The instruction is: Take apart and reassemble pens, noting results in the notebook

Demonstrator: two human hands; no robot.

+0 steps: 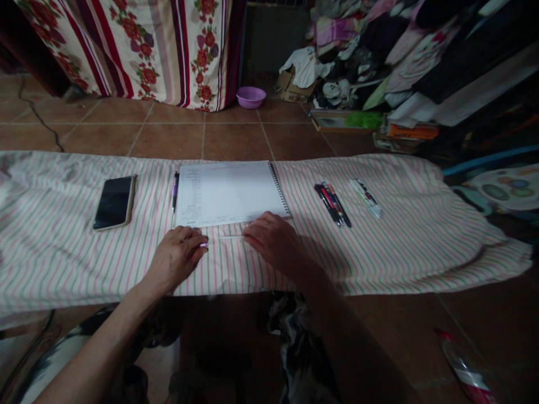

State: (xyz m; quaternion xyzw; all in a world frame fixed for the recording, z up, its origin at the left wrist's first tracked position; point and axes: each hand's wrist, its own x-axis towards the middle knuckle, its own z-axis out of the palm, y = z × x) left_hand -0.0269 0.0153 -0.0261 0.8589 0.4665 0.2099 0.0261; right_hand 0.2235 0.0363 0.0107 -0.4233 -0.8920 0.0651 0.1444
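Just below the front edge of a spiral notebook, my two hands face each other above the striped cloth. My left hand has its fingers pinched around a small piece with a purple end, possibly a pen part. From the closed fingers of my right hand, a thin white stick-like piece points left toward it. Whether the two pieces touch is too blurred to tell. The notebook lies flat at a mostly blank page, its coil on the right. A purple and black pen lies along its left edge.
A phone lies left on the striped cloth. To the right are a bunch of dark pens and some white pens. Beyond are a purple basin and piled clothes. A bottle lies on the floor at lower right.
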